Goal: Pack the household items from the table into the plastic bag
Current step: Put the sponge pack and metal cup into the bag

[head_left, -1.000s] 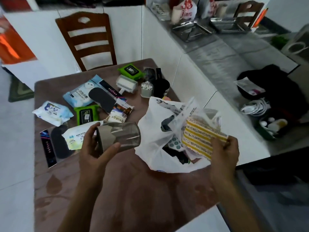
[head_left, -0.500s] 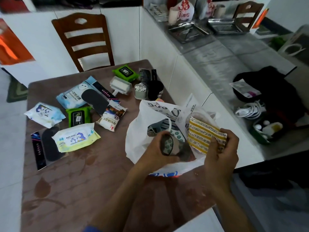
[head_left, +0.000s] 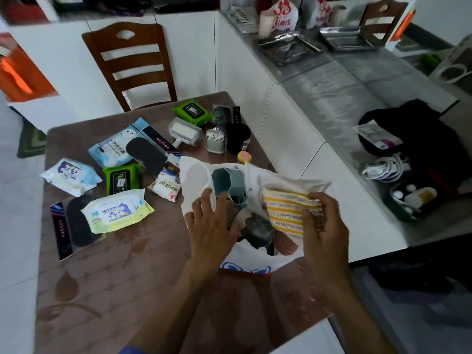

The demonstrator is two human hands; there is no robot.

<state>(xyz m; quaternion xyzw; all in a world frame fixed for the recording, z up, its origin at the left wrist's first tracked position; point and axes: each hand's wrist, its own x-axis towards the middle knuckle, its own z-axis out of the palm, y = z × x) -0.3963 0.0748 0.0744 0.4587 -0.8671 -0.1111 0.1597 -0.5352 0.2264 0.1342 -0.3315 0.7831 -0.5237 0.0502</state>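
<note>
Kitchen corner, brown table point(head_left: 107, 290) beside white counter. Bag point(head_left: 194, 180) at table's right edge, mouth open, partly filled. Right hand point(head_left: 324, 226) clamped on striped cloths point(head_left: 286, 210) at bag mouth. Left hand point(head_left: 212, 226) spread, fingers loose on bag's left lip, holding nothing else. Wipes point(head_left: 115, 213), other packs, swab jar point(head_left: 215, 140) well apart to the left, unpacked. Bag film likely thin, floppy, slippery: best pinched at rim. Wipes likely soft, light: take across width
</note>
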